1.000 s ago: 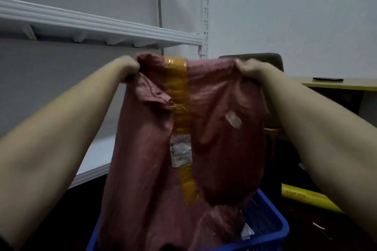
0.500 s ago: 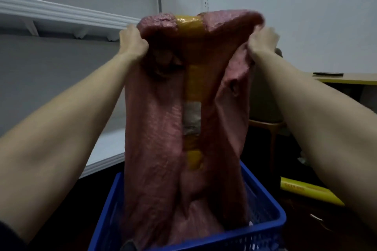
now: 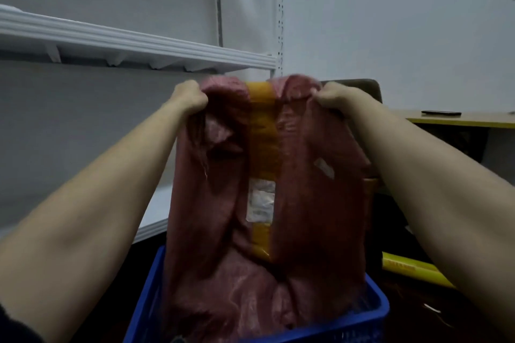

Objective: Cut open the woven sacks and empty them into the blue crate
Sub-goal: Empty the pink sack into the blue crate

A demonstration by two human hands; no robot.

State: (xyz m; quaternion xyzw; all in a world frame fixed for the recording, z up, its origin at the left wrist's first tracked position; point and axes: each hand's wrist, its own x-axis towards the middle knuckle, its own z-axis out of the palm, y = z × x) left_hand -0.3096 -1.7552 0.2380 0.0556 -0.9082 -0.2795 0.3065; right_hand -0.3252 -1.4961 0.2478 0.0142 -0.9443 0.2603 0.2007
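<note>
Against white shelving (image 3: 139, 44), a red woven sack (image 3: 223, 203) is held up by its top corners, bunched fabric being gripped in the closed left hand (image 3: 189, 97) and right hand (image 3: 334, 99), while its lower end hangs inside the blue crate (image 3: 381, 306). Contents could be spilled past the rim if that end were raised clear, or if one grip were lost.
</note>
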